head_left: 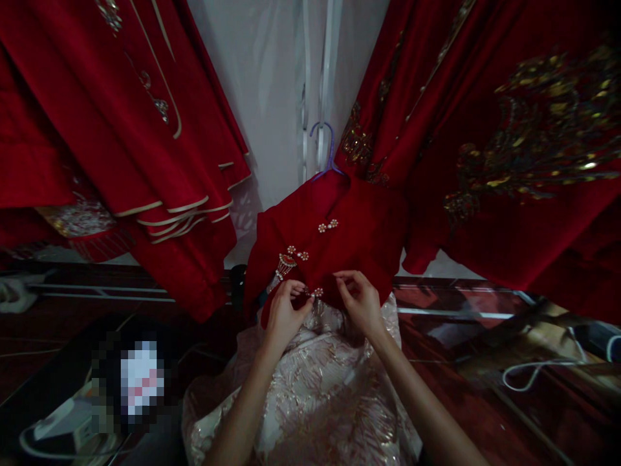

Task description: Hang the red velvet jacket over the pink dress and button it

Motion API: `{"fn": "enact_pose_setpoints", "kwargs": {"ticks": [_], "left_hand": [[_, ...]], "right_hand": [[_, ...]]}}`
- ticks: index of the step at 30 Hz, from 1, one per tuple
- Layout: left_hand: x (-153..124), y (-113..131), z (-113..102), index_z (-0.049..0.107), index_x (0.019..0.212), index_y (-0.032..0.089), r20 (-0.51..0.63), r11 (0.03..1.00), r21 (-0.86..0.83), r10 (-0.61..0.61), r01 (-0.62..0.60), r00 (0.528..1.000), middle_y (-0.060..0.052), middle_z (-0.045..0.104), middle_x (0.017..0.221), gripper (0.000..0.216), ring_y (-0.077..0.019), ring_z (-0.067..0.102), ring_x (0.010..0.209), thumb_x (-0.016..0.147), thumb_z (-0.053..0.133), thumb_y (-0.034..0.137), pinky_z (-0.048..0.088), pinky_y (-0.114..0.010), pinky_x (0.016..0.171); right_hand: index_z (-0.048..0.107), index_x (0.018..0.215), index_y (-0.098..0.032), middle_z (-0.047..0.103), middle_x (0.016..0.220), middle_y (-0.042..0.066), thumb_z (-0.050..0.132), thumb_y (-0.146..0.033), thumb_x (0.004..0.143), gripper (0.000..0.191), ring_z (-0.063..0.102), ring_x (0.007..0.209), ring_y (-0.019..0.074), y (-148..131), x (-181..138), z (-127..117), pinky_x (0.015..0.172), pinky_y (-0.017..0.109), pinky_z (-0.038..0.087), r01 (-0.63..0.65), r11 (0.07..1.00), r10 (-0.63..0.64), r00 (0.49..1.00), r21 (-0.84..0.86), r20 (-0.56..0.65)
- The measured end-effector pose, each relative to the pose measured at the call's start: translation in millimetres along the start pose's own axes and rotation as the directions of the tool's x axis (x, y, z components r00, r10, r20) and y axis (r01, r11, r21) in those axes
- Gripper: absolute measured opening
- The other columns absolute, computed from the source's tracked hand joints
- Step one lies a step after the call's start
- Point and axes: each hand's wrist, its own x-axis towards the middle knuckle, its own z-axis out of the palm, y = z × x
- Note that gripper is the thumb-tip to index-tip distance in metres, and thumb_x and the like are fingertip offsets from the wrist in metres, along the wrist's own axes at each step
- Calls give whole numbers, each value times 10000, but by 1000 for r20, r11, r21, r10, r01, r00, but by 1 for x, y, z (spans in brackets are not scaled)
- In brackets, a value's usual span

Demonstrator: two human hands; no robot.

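A red jacket (369, 220) hangs in front of me on a purple hanger (332, 145). Pearl flower clasps (328, 226) run down its front, and a fan-shaped beaded ornament (285, 264) hangs at its left. At the lowest flower clasp (317, 292), my left hand (286, 314) is closed, thumb and fingers pinching its left end by the jacket's hem. My right hand (361, 301) is held just right of that clasp, thumb and forefinger pinched together over the red cloth. Whatever lies between those fingertips is too small to make out.
A pale skirt with gold pattern (330, 388) spreads below the jacket. Red garments (174, 142) hang at left, and a red gown with gold sequins (533, 129) at right. A white cable (528, 375) lies at lower right; a blurred-out patch (140, 378) covers something at lower left.
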Motion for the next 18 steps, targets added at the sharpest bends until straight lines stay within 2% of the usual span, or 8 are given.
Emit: {"fn": "enact_pose_setpoints", "kwargs": {"ticks": [2,5,7,11,18], "left_hand": [[-1,2,0,582,892,189,28,997,65,37,-39,999,-42,622,899,204,-166,593,855,725,650,285,479,-313,792],[-3,4,1,601,878,192,63,995,86,48,-53,997,-44,620,888,159,-166,590,848,773,606,312,471,-308,781],[-3,4,2,612,859,190,57,996,80,39,-44,998,-45,626,871,149,-163,594,831,797,578,321,469,-301,765],[-3,2,2,617,823,187,36,999,32,5,-6,999,-35,650,828,170,-158,612,792,770,615,349,477,-292,750],[-6,3,2,603,794,193,10,995,-83,-54,54,999,-16,666,781,191,-149,635,760,764,622,381,493,-277,745]], "right_hand": [[623,936,-196,633,879,54,480,-311,860,199,591,737,146,1,1,-3,676,269,465,-5,1000,5,1000,12,17],[616,946,-195,643,846,41,528,-302,829,181,600,735,142,3,-3,4,649,259,475,-32,996,16,982,82,189],[608,978,-190,646,861,42,564,-294,806,206,608,765,144,4,-6,11,688,269,494,-49,990,9,959,135,282],[603,939,-181,646,877,45,572,-283,804,171,613,798,140,7,-9,18,763,292,504,-61,979,0,955,196,298],[599,886,-174,659,829,35,590,-346,800,193,631,762,136,10,-10,19,736,283,513,-119,960,25,939,255,343]]}}
